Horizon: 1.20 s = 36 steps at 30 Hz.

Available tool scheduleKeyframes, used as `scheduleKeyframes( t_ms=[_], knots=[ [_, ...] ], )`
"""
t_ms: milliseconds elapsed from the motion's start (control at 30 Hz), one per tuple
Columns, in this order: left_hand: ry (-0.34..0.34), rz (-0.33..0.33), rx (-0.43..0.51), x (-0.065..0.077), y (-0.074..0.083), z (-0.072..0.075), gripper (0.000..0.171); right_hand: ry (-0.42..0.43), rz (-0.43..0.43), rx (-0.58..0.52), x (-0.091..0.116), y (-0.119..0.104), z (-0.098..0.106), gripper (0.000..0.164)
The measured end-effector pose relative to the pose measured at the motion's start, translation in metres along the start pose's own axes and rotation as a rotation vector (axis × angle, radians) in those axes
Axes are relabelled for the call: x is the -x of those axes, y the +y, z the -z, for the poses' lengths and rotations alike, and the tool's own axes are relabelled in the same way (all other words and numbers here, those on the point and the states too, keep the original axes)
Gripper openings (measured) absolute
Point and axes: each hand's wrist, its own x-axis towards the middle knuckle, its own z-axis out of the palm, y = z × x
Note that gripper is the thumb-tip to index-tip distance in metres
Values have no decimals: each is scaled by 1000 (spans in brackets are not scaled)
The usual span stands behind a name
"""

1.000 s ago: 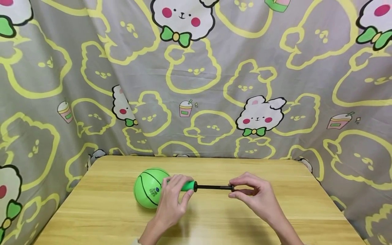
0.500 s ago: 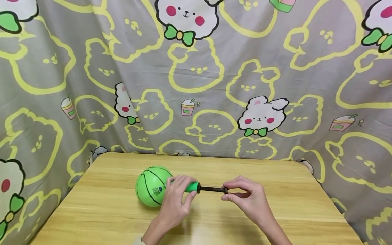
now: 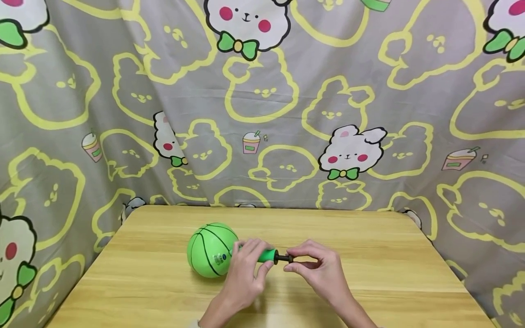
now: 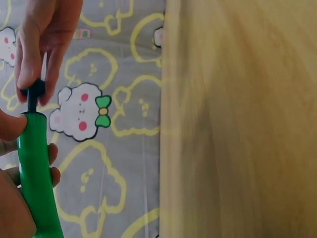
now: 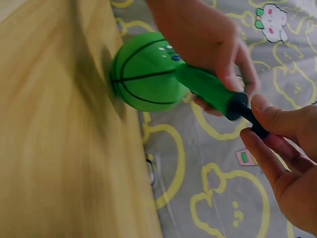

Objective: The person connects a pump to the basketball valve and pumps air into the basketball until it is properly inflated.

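Observation:
A green ball with black lines sits on the table, left of the hands. Beside it, my left hand grips the green barrel of a hand pump, fingers wrapped round it. The barrel's far end meets the ball in the right wrist view, though the exact joint is hidden. My right hand pinches the black handle at the pump's other end between thumb and fingers. Only a short stretch of the black rod shows between handle and barrel.
The wooden table spreads under both hands. Behind it and along both sides hangs a grey curtain with yellow outlines and white cartoon animals.
My right hand has moved left, pushing the black rod most of the way into the barrel. The ball, pump and left hand have shifted slightly right in the head view.

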Motion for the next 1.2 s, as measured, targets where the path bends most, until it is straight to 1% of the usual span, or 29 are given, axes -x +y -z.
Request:
scheduleKeyframes(
  t_ms=[100, 200, 300, 400, 567, 833, 1033, 1200],
  knots=[
    [-13, -7, -10, 1, 1, -1, 20, -3, -3, -3, 2, 3, -4, 29],
    [-32, 7, -5, 2, 1, 0, 21, -13, 12, -8, 3, 4, -6, 28],
    [-46, 24, 7, 3, -1, 3, 22, -47, 24, -5, 2, 3, -6, 26],
    [-67, 37, 13, 3, -3, 5, 22, -70, 3, 23, 1, 2, -5, 26],
    [-91, 52, 25, -1, -5, 6, 21, -84, -43, 68, -1, -2, 0, 28],
    [-47, 42, 0, -3, -12, 9, 22, -77, -101, 77, -5, -7, 12, 29],
    [-24, 51, -15, -4, -15, 12, 22, -73, -95, 59, -8, -11, 24, 30],
    [-15, 60, -3, -5, -18, 16, 23, -99, -94, 56, -10, -14, 37, 30]
  ],
)
